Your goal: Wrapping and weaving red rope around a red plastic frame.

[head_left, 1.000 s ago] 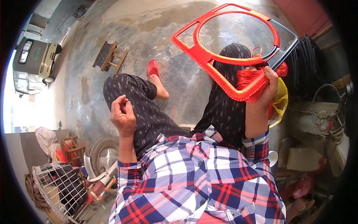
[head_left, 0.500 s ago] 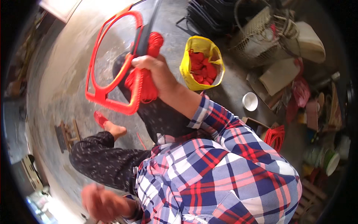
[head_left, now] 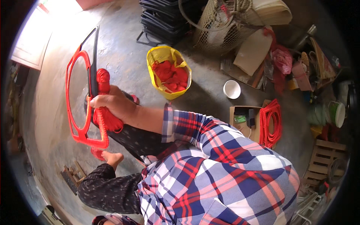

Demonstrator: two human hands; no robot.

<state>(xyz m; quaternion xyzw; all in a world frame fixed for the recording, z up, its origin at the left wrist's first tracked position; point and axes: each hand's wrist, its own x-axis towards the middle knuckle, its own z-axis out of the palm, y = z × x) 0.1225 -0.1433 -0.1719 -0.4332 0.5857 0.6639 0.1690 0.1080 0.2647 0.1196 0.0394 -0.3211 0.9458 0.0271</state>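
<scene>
My right hand [head_left: 114, 107] is closed around a black metal frame [head_left: 93, 71] and a bundle of red cord [head_left: 107, 116]. Red cord wraps much of the looped frame; its far, narrow end is bare black. The frame stands tilted above my dark trousers, left of my hand. The red bundle's rounded top sticks up past my fingers, and its loose loops hang below them. Of my left arm, only the cuff [head_left: 116, 218] and a sliver of skin show at the bottom edge; those fingers are out of sight.
A yellow bag [head_left: 150, 71] holds red cord bundles. Near it are a white bowl [head_left: 232, 89], an open cardboard box [head_left: 235, 112], and coiled red loops [head_left: 270, 123]. Black metal frames [head_left: 165, 20] are stacked behind. A mesh basket [head_left: 217, 32] and clutter line the right side.
The view has shifted, and my right hand now shows lower and farther left, still gripping the frame and cord. My left hand has dropped almost out of the picture.
</scene>
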